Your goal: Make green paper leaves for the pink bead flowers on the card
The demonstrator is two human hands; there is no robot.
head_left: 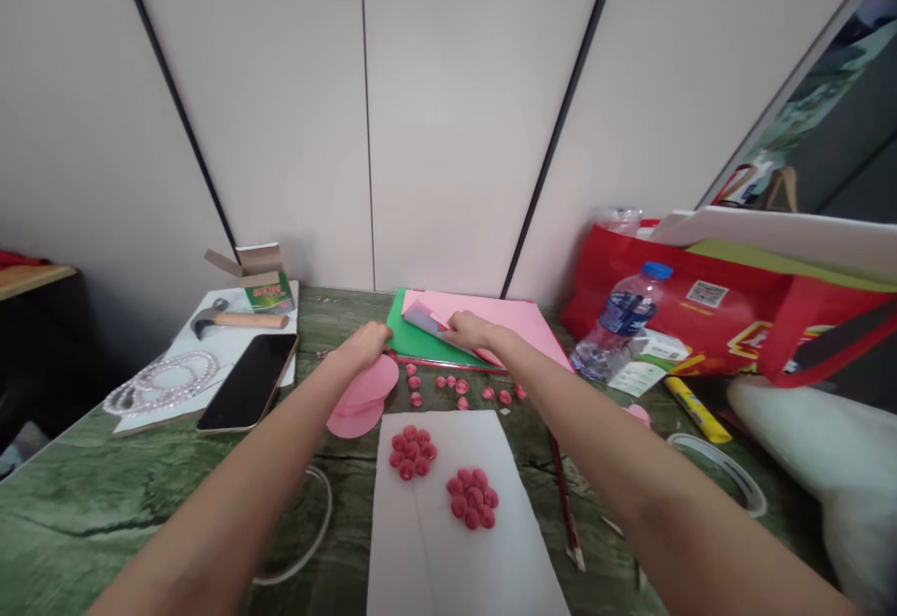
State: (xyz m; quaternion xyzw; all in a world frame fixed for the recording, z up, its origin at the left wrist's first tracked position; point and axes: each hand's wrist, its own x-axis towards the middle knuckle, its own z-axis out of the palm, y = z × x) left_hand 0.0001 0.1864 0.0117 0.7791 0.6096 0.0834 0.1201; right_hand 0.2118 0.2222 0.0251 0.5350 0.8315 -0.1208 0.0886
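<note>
My right hand (473,330) pinches the lifted near edge of a pink paper sheet (522,317). Its left corner curls back, baring a green sheet (413,340) below. My left hand (365,345) is closed by the green sheet's left edge; what its fingertips hold, if anything, is hidden. Just under that hand lie overlapping pink paper circles (357,410). Several small pink rolled pieces (462,386) are scattered in front of the sheets. Nearer to me, a white board (448,560) bears two flower-shaped clusters, a left one (412,452) and a right one (472,498).
On the left are a hammer (242,319), an opened small box (266,291), a bead string (164,382) and a phone (250,382). To the right stand a water bottle (623,317) and a red bag (701,303), near a yellow tube (697,408). A brush (564,494) lies beside the board.
</note>
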